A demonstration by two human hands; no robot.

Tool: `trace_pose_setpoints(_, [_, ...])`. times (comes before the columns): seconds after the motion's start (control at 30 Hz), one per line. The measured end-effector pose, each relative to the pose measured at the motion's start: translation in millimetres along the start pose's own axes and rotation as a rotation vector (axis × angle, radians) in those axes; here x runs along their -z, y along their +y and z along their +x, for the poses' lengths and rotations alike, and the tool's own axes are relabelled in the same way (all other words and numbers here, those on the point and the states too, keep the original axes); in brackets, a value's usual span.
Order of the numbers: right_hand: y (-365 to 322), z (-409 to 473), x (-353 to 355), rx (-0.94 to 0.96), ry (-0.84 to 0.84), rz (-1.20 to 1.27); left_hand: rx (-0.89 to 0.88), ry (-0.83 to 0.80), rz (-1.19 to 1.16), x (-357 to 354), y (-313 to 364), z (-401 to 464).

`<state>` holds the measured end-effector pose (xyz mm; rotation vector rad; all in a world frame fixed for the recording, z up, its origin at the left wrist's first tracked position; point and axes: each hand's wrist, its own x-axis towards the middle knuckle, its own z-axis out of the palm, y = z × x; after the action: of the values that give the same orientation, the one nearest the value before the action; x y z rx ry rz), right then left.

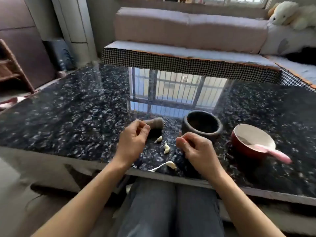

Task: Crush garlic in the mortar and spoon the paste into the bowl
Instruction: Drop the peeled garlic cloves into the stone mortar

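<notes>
At the near edge of the counter (68, 120) a garlic clove (171, 164) trails loose skin; two more cloves (166, 148) lie just beyond, between the hands. They look small, firm and slippery, best pinched by fingertips. The left hand (133, 139) and right hand (196, 147) hover with fingers loosely curled, holding nothing I can see. Farther back lie the pestle (156, 123) and heavy mortar (201, 126); the bowl (253, 142) with its pink spoon (273, 152) sits toward the right edge.

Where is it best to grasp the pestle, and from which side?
Probably grip the narrow handle end of the pestle, coming from above on the left. It lies on its side on the table, wide head pointing right toward the mortar, handle beside the left hand.
</notes>
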<state>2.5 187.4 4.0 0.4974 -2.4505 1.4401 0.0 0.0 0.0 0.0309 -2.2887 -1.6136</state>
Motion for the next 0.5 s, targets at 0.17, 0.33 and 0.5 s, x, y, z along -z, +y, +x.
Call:
trace_pose_setpoints(0.17, [20.5, -21.4, -27.3, 0.008, -0.114, -0.318, -0.145, -0.229, 0.302, -7.8, -23.9, -30.0])
trace_pose_setpoints(0.33, [21.2, -19.8, -32.0, 0.066, -0.139, -0.438, -0.215, -0.328, 0.422, -15.2, -26.9, -30.1])
trace_pose_setpoints(0.5, [-1.9, -13.8, -13.9, 0.151, 0.010, -0.374, -0.236, -0.393, 0.157, -9.3, 7.6, -14.4])
